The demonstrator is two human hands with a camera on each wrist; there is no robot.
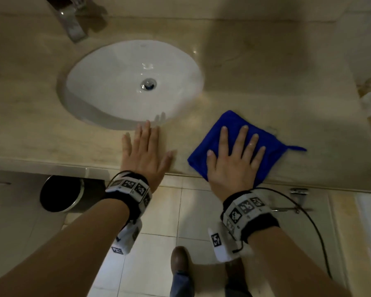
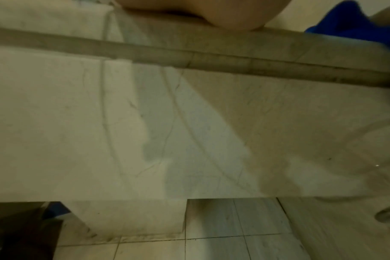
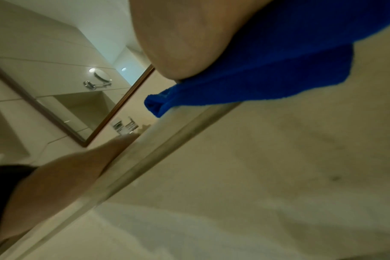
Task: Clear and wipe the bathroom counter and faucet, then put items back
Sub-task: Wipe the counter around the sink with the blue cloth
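Bathroom counter (image 1: 266, 67), beige stone, lies directly under both hands at its near edge. The right hand (image 1: 236, 155) presses flat, fingers straight and spread, on a folded blue microfiber cloth (image 1: 240, 125), right of the sink and well short of the counter's far side. The right wrist view shows the cloth's near fold (image 3: 278, 73) overhanging the counter's front edge beneath the palm. The left hand (image 1: 146, 151) rests flat on bare stone just left of the cloth, fingers straight and together, tips close to the rim of the white oval sink basin (image 1: 107, 67); it holds nothing.

The chrome faucet (image 1: 71, 24) stands at the far left, well apart from both hands. At the far right edge sits a pale object, too blurred to name.

Risks, as I judge them: the overhanging fold could drag off the edge if the wipe pulls nearer, and a wide sweep rightward might knock that pale object.
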